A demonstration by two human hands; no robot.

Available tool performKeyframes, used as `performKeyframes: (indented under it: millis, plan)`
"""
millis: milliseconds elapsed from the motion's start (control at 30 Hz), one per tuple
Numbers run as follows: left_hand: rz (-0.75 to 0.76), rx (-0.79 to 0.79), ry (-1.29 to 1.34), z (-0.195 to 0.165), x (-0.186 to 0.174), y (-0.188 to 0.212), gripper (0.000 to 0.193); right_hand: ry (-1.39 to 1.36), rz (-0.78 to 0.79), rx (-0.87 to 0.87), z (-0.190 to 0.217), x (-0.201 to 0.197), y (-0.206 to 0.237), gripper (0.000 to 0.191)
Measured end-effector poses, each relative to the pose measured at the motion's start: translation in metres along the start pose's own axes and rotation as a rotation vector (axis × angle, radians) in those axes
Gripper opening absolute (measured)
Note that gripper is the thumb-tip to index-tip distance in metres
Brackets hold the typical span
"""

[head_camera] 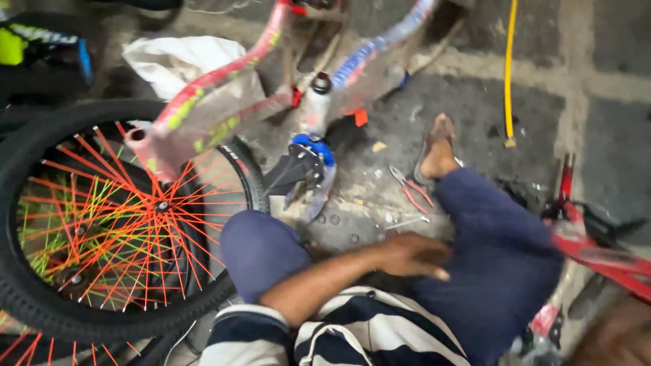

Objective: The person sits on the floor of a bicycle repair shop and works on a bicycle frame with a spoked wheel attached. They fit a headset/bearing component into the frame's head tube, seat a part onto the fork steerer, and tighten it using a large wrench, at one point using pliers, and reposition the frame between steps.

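My left hand (413,256) reaches across my body from the left, fingers stretched out and together, over my blue-trousered right knee (495,251); nothing shows in it. My right hand (614,339) is a blurred patch in the bottom right corner, beside a red bicycle part (597,252); its grip is unclear. Just beyond my left hand, red-handled pliers (410,186) and a thin metal tool (407,222) lie on the floor. A bicycle frame (203,91) wrapped in plastic lies ahead, with a blue and black piece (308,163) at its middle.
A black-tyred wheel (41,298) with orange and green spokes fills the left. My sandalled foot (437,152) rests on the stone floor. Small round fittings (336,220) are scattered near my knees. A white bag (176,61) lies behind the frame; a yellow hose (508,68) runs down at right.
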State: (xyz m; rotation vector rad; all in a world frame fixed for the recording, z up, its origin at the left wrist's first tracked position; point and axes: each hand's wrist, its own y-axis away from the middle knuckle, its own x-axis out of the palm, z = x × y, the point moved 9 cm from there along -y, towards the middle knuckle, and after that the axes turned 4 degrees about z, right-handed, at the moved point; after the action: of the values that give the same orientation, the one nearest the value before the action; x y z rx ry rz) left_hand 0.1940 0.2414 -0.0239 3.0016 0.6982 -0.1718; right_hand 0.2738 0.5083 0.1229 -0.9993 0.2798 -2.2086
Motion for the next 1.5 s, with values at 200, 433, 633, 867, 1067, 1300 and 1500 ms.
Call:
performKeyframes:
  millis: [200, 433, 633, 867, 1067, 1300, 1500]
  plan:
    - [-0.377, 0.453, 0.095, -0.037, -0.065, 0.014, 0.052, -0.222, 0.252, 1.115, -0.164, 0.116, 0.146, 0.06]
    - [-1.216, 0.257, 0.817, 0.043, -0.179, 0.119, 0.029, 0.868, 1.221, -0.279, -0.09, 0.241, 0.176, 0.051]
    - [-1.03, 0.346, 0.908, 0.003, -0.179, 0.11, 0.032, 0.938, 1.304, -0.007, -0.155, 0.259, 0.197, 0.039]
    - [-0.764, 0.091, 0.38, -0.033, -0.189, 0.139, 0.042, 0.794, 1.126, 0.766, -0.197, 0.169, 0.143, 0.025]
    - [-0.441, 0.119, 0.041, -0.055, -0.169, 0.119, 0.044, 0.827, 1.376, 0.789, -0.176, 0.183, 0.115, 0.032]
    - [-0.652, 0.301, -0.332, -0.079, -0.138, 0.073, 0.045, 0.426, 0.923, 1.084, -0.231, 0.134, 0.187, 0.031]
    - [-0.958, -0.081, -0.4, -0.057, -0.237, 0.124, 0.044, 0.696, 1.06, 1.033, -0.255, 0.123, 0.151, 0.047]
